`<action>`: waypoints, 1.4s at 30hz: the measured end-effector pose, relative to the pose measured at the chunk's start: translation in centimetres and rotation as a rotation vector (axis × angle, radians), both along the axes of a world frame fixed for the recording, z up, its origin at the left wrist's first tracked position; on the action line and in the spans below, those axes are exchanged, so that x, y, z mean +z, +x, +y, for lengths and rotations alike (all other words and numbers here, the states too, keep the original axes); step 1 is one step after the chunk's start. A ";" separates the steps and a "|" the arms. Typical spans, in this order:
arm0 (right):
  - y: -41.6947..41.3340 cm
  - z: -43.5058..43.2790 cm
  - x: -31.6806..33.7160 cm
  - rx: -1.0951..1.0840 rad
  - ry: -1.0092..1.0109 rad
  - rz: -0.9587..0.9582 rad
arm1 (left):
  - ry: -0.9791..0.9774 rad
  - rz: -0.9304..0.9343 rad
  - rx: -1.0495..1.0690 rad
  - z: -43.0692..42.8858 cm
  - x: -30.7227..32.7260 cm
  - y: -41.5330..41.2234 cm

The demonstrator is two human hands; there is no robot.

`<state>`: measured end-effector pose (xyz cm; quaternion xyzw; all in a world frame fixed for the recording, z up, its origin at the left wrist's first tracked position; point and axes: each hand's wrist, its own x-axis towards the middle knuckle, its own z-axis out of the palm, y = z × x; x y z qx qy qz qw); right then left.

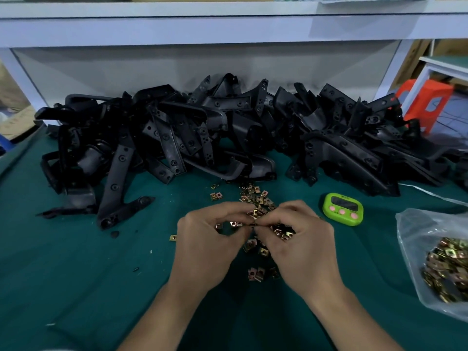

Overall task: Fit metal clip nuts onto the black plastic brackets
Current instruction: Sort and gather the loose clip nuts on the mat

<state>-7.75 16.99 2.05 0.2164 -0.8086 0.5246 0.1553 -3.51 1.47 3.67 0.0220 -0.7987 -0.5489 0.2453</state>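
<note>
Left hand [205, 239], right hand [301, 239] curled, fingers [235, 206] pinching clip nuts [255, 216].

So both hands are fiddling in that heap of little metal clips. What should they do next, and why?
Probably the left hand should let go and reach for the long bracket lying nearest on the left. Both it and the right hand pinch clip nuts together, and neither holds a bracket, so nothing can be fitted yet.

Loose brass clip nuts [255, 196] before piled black brackets [177, 133]
</note>
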 end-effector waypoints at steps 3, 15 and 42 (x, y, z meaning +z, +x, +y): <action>0.0 0.1 0.1 0.008 0.018 0.004 | -0.012 0.005 -0.050 -0.1 0.0 0.1; -0.1 0.2 0.3 0.061 0.027 -0.088 | 0.111 -0.029 -0.069 -0.2 -0.1 -0.1; -11.7 -11.8 2.4 -0.012 0.928 0.046 | 0.313 -0.249 0.368 -7.1 -1.0 -2.0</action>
